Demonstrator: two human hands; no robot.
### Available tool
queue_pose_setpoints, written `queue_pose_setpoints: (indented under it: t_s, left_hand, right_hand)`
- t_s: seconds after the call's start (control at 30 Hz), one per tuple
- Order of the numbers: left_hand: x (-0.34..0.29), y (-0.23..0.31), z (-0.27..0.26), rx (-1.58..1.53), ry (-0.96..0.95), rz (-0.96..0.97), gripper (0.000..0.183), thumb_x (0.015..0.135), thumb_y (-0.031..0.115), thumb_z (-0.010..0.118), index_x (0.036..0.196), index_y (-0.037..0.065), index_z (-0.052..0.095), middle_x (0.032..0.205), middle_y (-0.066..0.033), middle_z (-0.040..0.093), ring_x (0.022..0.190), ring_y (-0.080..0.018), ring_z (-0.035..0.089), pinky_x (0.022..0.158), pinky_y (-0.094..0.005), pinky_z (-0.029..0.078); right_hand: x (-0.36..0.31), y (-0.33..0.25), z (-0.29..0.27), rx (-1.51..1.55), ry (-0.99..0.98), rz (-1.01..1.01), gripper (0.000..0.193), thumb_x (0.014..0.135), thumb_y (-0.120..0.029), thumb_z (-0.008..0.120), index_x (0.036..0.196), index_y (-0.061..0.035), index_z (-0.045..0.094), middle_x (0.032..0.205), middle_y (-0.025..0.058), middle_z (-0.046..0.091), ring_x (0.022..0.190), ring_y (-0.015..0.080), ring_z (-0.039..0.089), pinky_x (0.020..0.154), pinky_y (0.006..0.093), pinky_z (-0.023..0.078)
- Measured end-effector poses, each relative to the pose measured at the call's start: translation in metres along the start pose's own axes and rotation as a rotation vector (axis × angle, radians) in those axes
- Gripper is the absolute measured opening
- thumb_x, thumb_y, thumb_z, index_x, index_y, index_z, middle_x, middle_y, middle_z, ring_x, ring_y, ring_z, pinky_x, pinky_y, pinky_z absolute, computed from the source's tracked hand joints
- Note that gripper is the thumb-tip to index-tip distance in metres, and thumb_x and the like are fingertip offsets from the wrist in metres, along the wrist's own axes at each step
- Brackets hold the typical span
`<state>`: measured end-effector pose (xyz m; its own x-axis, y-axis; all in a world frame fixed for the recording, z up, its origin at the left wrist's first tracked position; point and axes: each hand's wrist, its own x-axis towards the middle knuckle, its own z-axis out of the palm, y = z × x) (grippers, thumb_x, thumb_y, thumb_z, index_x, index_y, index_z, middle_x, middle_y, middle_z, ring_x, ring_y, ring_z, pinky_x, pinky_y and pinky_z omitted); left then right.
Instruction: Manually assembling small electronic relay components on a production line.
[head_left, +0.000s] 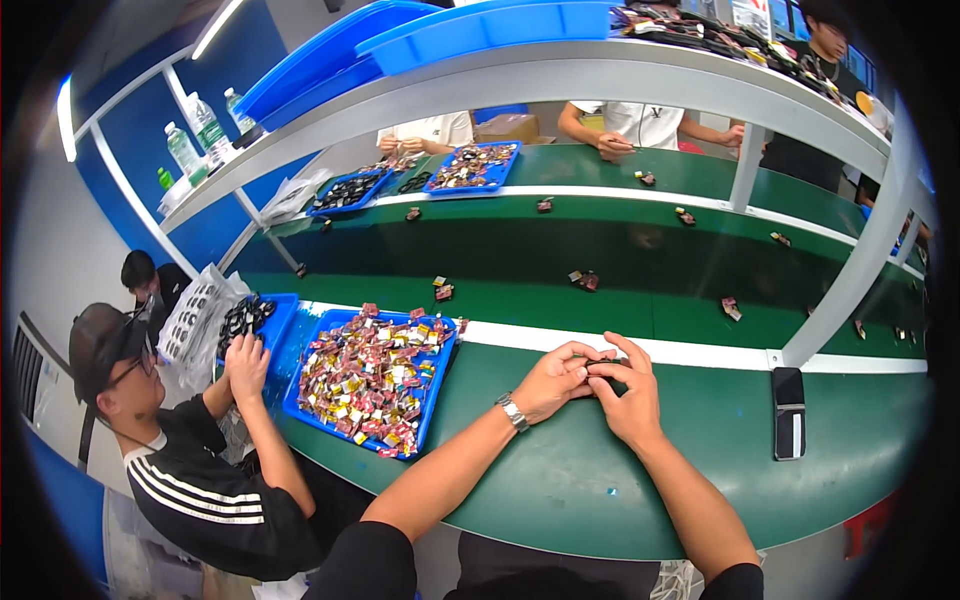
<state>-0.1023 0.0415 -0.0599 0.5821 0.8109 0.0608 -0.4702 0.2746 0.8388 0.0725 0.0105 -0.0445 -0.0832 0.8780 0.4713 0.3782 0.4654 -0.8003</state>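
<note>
Both of my hands meet above the green bench, close to the white strip. My left hand (553, 383), with a metal watch on its wrist, has its fingers closed around one side of a small black part (606, 368). The thumb and fingers of my right hand (630, 392) pinch the other side. Fingers cover most of the part, so its exact kind cannot be told. Left of my left forearm is a blue tray (432, 415) heaped with small red, white and yellow components (370, 375).
A co-worker (190, 470) sits at the left by a blue tray of black parts (250, 318). Beyond the white strip, a green belt (520, 270) carries scattered small assemblies (585, 280). A metal shelf post (850, 260) rises at the right, near a black phone-like device (788, 412).
</note>
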Motion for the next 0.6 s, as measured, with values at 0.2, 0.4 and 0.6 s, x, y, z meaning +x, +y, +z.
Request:
queue_pose_setpoints:
  t_s: [0.2,0.4,0.6]
  left_hand:
    - [0.007,-0.003,0.006,0.07,0.081,-0.014,0.023,0.099,0.013,0.056,0.121,0.008,0.051,0.146,-0.0143,0.046,0.126,-0.0226,0.053,0.104,-0.0414,0.047]
    - [0.001,0.001,0.005,0.099,0.137,0.005,0.026,0.1,0.013,0.053,0.125,0.008,0.048,0.122,-0.0093,0.061,0.117,-0.0192,0.058,0.102,-0.0395,0.049]
    - [0.004,-0.002,0.007,0.11,0.14,-0.015,0.026,0.1,0.01,0.052,0.126,0.008,0.048,0.12,-0.0088,0.062,0.115,-0.0179,0.059,0.1,-0.0384,0.05]
  right_hand:
    - [0.0,0.001,-0.002,-0.067,0.033,0.002,0.022,0.079,-0.003,0.071,0.099,-0.0111,0.075,0.133,0.0121,0.054,0.118,0.0303,0.054,0.095,0.0401,0.048]
    - [0.009,-0.002,0.003,-0.047,0.146,-0.134,0.015,0.077,0.002,0.069,0.09,-0.004,0.066,0.106,0.011,0.059,0.094,0.0263,0.062,0.077,0.0339,0.053]
    - [0.006,-0.002,0.001,-0.209,0.17,-0.242,0.019,0.074,0.003,0.072,0.091,-0.0023,0.067,0.101,0.0123,0.06,0.09,0.0269,0.064,0.074,0.0347,0.054]
